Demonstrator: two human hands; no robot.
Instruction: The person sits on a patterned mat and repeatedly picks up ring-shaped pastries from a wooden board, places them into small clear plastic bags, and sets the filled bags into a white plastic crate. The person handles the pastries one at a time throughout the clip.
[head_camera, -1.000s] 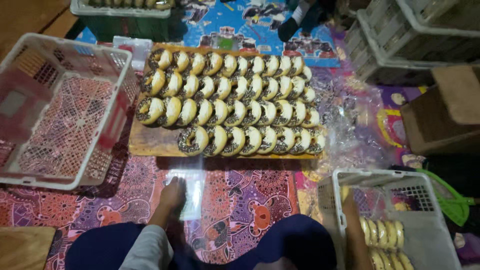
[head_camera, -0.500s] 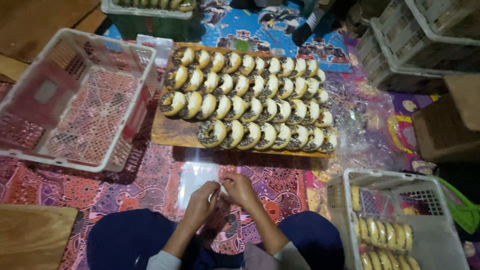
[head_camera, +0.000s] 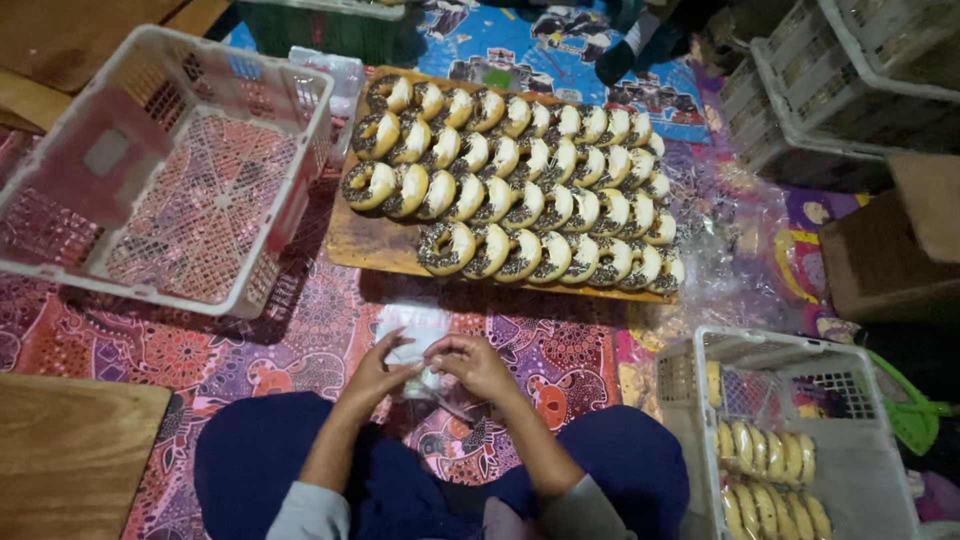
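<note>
Both hands meet near the lap, left hand (head_camera: 375, 378) and right hand (head_camera: 478, 366) each pinching a clear plastic bag (head_camera: 415, 335) between fingertips. Wooden board (head_camera: 372, 243) of iced doughnuts (head_camera: 520, 195) just beyond. Empty white crate (head_camera: 165, 170) far left; crate with packed doughnuts (head_camera: 800, 440) near right.

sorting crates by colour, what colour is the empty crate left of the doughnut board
White, an open lattice crate, clearest in the head view; the patterned floor cloth shows reddish through its mesh.

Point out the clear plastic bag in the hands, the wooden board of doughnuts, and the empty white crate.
clear plastic bag (head_camera: 412, 330), head view, on its upper part above the hands.
wooden board (head_camera: 372, 245), head view, on its bare near-left corner.
empty white crate (head_camera: 300, 140), head view, on its right wall.
</note>
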